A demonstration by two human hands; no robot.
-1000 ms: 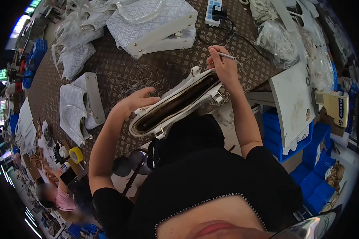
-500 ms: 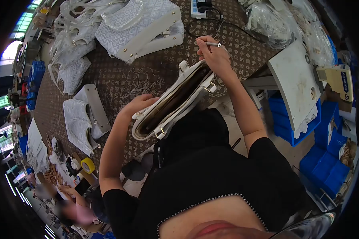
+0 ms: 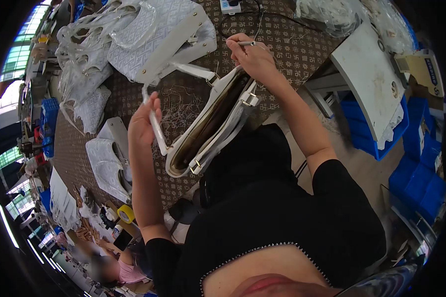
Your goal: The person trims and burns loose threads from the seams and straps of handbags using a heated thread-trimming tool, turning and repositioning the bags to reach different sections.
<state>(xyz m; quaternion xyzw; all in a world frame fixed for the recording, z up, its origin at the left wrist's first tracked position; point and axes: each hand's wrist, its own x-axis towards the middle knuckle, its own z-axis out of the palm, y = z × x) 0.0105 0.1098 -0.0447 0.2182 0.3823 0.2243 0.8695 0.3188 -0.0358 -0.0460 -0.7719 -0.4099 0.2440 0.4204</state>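
Holding a slim tool [image 3: 247,43] in the right hand [image 3: 255,59], left hand [image 3: 143,121] at a white bag's handle [image 3: 160,137].
Right fingers clasp the tool near the bag's far end; left fingers curl loosely by the handle, though I cannot tell whether they pinch it. The white bag [image 3: 222,132] stands mouth-up before the person's body, its handle arching beside loose threads [image 3: 183,106] on the patterned tabletop [image 3: 297,54]. This looks like strap handling; the next move seems to call for a steady bag.

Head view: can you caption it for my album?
Open white handbag, left grip at its white strap, right grip holding a slim silvery tool.
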